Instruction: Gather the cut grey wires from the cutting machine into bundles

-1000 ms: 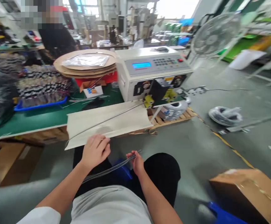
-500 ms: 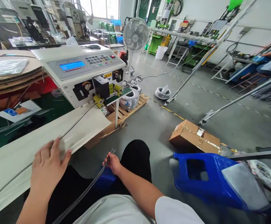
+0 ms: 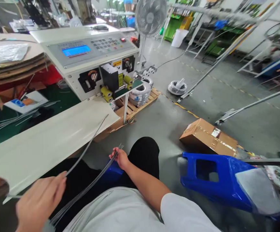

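My left hand is closed around a single grey cable, lifted off the cream chute near its front edge. The cable's free end points up and right, over the chute. In my right hand, closed above my lap, is a bundle of thin grey cables; their ends stick out past the fingers and the rest trails down left across my legs. Beyond the chute stands a white wire cutting machine with a lit blue screen and yellow rollers.
Coils of cable rest on a wooden pallet under the machine. To my right are a blue plastic stool and a cardboard box. A fan stands behind the machine. Metal poles slant over the floor at right.
My left hand has gone from lying over the cable on the chute to gripping it, lifting it toward me and away from the rollers. The right hand keeps its bundle. The view has tilted down.
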Demonstrator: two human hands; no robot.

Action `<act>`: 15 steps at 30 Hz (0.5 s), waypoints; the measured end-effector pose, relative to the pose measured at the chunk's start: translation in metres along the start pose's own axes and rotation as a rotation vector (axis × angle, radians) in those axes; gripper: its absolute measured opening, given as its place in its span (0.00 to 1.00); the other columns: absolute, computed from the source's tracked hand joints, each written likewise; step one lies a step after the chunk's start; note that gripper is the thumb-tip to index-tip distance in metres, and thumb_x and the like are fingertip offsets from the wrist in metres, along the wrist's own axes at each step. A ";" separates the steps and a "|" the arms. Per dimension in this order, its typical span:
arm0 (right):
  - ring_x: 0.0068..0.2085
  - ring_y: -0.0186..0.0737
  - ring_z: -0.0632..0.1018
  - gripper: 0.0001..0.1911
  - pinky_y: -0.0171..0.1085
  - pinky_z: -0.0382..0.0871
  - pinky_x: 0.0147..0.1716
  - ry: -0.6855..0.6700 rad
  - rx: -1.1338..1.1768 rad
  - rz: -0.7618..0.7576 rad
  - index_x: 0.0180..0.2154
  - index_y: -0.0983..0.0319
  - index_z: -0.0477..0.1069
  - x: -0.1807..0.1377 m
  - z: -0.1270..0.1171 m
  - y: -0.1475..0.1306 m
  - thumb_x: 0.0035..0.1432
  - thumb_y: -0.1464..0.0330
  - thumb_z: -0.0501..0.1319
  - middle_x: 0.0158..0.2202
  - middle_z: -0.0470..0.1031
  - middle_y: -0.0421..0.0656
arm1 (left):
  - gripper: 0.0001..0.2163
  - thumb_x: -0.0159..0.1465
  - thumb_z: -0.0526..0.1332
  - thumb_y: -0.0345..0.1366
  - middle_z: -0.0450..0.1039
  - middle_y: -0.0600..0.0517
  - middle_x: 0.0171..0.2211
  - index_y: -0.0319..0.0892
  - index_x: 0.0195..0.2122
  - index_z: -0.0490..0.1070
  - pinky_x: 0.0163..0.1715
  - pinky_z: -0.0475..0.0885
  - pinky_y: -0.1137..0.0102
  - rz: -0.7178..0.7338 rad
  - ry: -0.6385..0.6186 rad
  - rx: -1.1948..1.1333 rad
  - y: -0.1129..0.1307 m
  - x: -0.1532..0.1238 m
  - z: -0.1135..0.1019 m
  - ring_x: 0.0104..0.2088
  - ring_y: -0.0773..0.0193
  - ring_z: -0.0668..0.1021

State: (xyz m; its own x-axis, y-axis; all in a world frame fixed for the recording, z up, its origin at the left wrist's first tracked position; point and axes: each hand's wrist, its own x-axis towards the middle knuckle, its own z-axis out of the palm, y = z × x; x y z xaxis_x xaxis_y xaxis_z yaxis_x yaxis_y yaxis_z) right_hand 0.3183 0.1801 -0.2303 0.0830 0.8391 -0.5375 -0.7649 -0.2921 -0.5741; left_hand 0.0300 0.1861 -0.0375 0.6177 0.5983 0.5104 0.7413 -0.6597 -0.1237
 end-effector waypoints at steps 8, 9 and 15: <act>0.40 0.45 0.83 0.12 0.42 0.75 0.41 -0.039 0.054 0.105 0.42 0.60 0.73 -0.010 0.007 -0.013 0.60 0.60 0.61 0.35 0.81 0.44 | 0.08 0.69 0.56 0.33 0.77 0.51 0.34 0.42 0.44 0.74 0.35 0.71 0.68 -0.139 -0.434 -0.149 0.085 -0.058 0.005 0.34 0.64 0.77; 0.41 0.45 0.83 0.12 0.42 0.75 0.41 -0.033 0.057 0.116 0.42 0.60 0.73 -0.010 0.007 -0.012 0.60 0.61 0.61 0.37 0.82 0.44 | 0.09 0.70 0.55 0.34 0.77 0.51 0.34 0.43 0.44 0.75 0.34 0.71 0.69 -0.186 -0.490 -0.158 0.090 -0.063 0.006 0.34 0.64 0.77; 0.41 0.44 0.83 0.13 0.42 0.75 0.40 -0.006 0.026 0.088 0.45 0.58 0.72 -0.014 0.010 -0.010 0.61 0.61 0.60 0.39 0.82 0.43 | 0.12 0.72 0.52 0.37 0.77 0.50 0.36 0.44 0.44 0.76 0.34 0.69 0.68 -0.348 -0.650 -0.165 0.088 -0.078 0.003 0.37 0.62 0.77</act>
State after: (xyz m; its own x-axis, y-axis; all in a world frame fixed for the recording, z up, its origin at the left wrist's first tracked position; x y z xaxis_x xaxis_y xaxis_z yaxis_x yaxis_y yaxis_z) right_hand 0.3178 0.1758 -0.2108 0.0104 0.8135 -0.5815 -0.7855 -0.3532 -0.5082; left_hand 0.0481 0.0825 -0.0912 0.4232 0.8988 -0.1143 0.9047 -0.4122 0.1080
